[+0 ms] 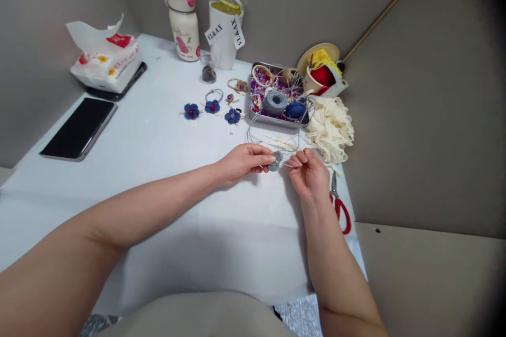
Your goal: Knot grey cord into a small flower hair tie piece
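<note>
My left hand point(253, 162) pinches a small grey crocheted piece point(275, 161) between thumb and fingers, held just above the white table. Close to its right, my right hand point(310, 171) is closed with fingers pressed together. A thin pale strand point(288, 165) runs from these fingers towards the grey piece; whether it is thread or a tool I cannot tell. Behind the hands, loose grey yarn loops beside a strip of cream lace point(282, 143). Red-handled scissors point(343, 216) lie by my right forearm, partly hidden by it.
A metal tin point(276, 122) holds beads, a grey yarn ball point(274, 101) and blue yarn point(295, 110). Gathered lace point(332, 129) lies right of it. Blue crocheted flowers point(212, 107) rest left. Behind stand a bottle point(185, 31) and white canister point(223, 45). A phone point(79, 129) lies far left.
</note>
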Demonstrator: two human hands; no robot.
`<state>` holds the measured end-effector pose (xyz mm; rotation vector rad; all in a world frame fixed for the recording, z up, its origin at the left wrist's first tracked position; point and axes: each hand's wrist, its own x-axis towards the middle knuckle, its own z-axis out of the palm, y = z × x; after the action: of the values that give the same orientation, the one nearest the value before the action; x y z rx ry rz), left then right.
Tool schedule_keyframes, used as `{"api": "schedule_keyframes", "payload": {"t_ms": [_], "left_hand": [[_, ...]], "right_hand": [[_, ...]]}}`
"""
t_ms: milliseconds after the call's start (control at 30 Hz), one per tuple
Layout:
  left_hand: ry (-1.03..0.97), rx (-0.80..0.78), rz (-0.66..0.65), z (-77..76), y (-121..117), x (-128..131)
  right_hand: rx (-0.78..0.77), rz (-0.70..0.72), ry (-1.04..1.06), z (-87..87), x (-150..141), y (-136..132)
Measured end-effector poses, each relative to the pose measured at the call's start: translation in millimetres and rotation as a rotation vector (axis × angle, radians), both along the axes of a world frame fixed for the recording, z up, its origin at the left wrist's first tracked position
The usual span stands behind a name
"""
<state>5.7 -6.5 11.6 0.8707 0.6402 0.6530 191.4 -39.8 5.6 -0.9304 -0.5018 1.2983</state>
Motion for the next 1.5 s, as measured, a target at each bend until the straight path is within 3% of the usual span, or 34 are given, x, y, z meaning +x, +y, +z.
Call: {"api": "schedule_keyframes", "payload": {"t_ms": [433, 633, 733, 933, 1033, 1200, 1500], "left_hand": [[0.008, -0.049, 0.048, 3.1, 2.0, -1.0], [0.157, 0.098, 0.104, -4.5, 4.3, 0.1], [0.178, 0.077, 0.116, -6.3, 4.8, 0.8], [0.155, 0.003, 0.098, -5.5, 3.6, 1.3], [0.196, 0.068, 0.08, -7.4, 2.4, 1.5], [0.274, 0.248, 0.033, -12.3, 0.7, 1.3], [0.278, 0.274, -0.001, -8.6, 0.9, 0.0]], "right_hand": [[0.039, -0.139, -0.189, -2.3, 2.9, 0.5], [-0.024, -0.042, -0.56, -7.1, -4.2, -4.4], [-0.048, 0.021, -0.671, -9.1, -8.1, -7.5], [-0.026, 0.127, -0.583, -2.2, -14.4, -10.3], [-0.074, 0.152, -0.51, 1.4, -17.3, -11.5], [-0.088, 0.19, -0.642, -1.2, -17.8, -14.8], [-0.142, 0.214, -0.599, -2.1, -17.1, -15.0]]}}
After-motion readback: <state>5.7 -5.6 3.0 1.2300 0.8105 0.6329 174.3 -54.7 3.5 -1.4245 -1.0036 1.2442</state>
